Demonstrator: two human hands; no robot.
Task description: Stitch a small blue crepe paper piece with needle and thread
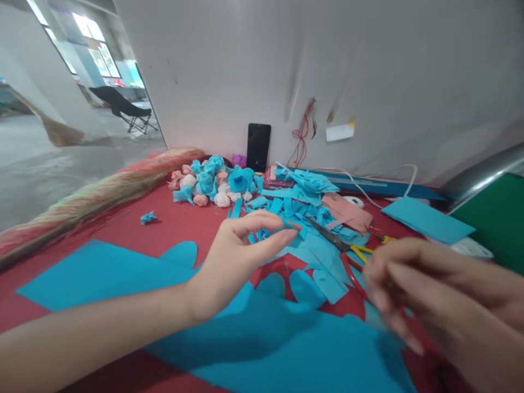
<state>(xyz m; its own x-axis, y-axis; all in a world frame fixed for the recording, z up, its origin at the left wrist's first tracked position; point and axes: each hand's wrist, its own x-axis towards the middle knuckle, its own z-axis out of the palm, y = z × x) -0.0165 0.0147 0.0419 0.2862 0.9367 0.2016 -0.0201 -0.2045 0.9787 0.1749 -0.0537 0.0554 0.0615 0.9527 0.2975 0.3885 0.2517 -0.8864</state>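
My left hand (241,245) is raised over the middle of the table with thumb and fingers pinched together. A small bit of blue paper (291,225) shows at its fingertips. My right hand (409,289) is at the right, blurred, its fingers curled together; what they hold, if anything, cannot be made out. Close to it lie scissors (333,237) with dark blades; a red handle and yellow handles show there, partly hidden by the hand. Below both hands spreads a large blue sheet (262,349), with rounded blue petal shapes (307,287) along its far side.
Blue, white and pink paper flowers (207,180) are heaped at the back. Beside them are blue scraps (305,188), pink paper (347,212) and a phone (258,146) leaning on the wall. A blue stack (429,219) lies right; a fibre bundle (110,188) edges the left.
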